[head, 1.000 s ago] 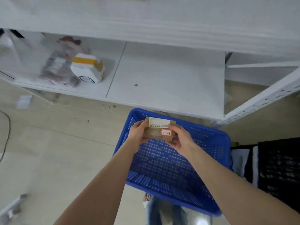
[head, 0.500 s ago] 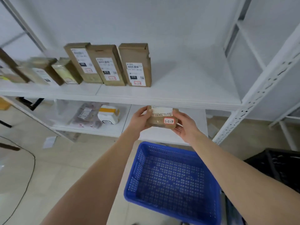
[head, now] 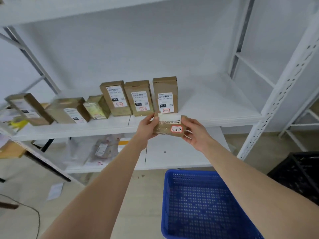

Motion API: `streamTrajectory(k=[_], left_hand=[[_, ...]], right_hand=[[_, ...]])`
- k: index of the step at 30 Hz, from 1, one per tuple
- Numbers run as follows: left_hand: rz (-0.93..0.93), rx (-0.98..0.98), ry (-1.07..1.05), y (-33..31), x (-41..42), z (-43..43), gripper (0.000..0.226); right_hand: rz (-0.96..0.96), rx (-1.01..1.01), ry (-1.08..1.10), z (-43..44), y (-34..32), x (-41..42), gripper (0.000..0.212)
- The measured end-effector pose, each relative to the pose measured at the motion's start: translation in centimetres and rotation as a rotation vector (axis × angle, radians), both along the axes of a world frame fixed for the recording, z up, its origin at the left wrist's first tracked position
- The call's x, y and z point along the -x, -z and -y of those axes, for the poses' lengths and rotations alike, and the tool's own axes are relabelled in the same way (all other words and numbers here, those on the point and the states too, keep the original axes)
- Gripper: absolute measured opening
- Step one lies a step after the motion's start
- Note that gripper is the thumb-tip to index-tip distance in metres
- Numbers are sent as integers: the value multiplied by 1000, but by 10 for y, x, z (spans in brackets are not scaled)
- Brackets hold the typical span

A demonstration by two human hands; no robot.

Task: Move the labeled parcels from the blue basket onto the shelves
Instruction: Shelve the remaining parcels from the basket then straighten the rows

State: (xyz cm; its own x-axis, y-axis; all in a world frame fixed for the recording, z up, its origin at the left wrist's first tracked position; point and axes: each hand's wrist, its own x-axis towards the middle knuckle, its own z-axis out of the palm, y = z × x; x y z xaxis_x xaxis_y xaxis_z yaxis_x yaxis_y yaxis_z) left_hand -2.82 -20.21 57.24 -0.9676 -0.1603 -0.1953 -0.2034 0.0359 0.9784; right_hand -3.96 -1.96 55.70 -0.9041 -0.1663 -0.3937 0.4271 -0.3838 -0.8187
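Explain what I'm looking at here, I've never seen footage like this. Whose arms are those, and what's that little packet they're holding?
There is no machine here. A person wears a camera on the head, so you look down along their own bare arms. The left hand and right hand grip a small brown parcel by its ends, and its red-edged sticker reads 3-3-4. They hold it in front of a white shelf where brown cartons stand in a row. Below sits the blue basket, and the part in view holds nothing.
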Motion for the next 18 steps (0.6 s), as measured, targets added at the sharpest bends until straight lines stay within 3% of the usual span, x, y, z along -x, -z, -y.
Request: streamTrajectory(k=[4, 9, 18], left_hand=[[-3, 40, -9, -10, -15, 22, 31], [-11, 64, -95, -9, -40, 49, 15], [37, 180, -250, 1, -59, 143, 36]], right_hand=[[-16, 12, -6, 24, -5, -13, 35], [-51, -12, -76, 56, -6, -25, 36], [-76, -93, -187, 154, -10, -35, 24]])
